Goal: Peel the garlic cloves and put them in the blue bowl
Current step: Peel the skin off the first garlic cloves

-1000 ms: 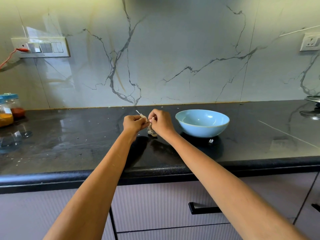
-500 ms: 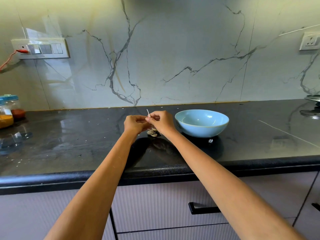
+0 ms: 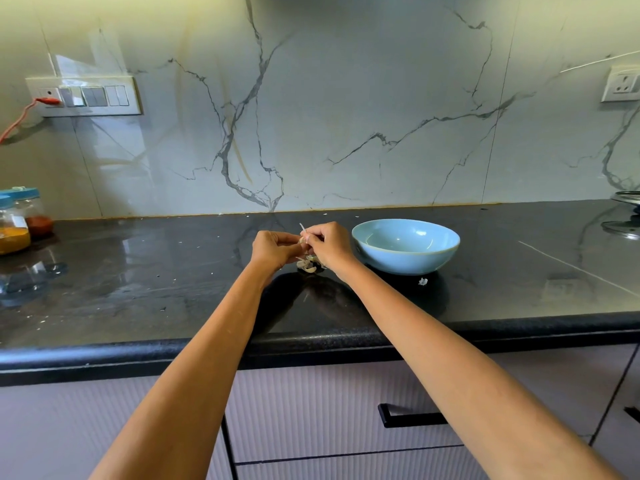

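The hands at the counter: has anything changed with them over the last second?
Little. The sliver of skin that stuck out between the hands has shifted slightly right, now pinched by the right hand. The left hand still grips the garlic clove. Nothing was let go. The blue bowl, the peel pile and the scrap stayed put.

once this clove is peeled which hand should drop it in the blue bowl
Right. The right hand is beside the blue bowl; the left hand, also gripping the garlic clove, would have to cross over it.
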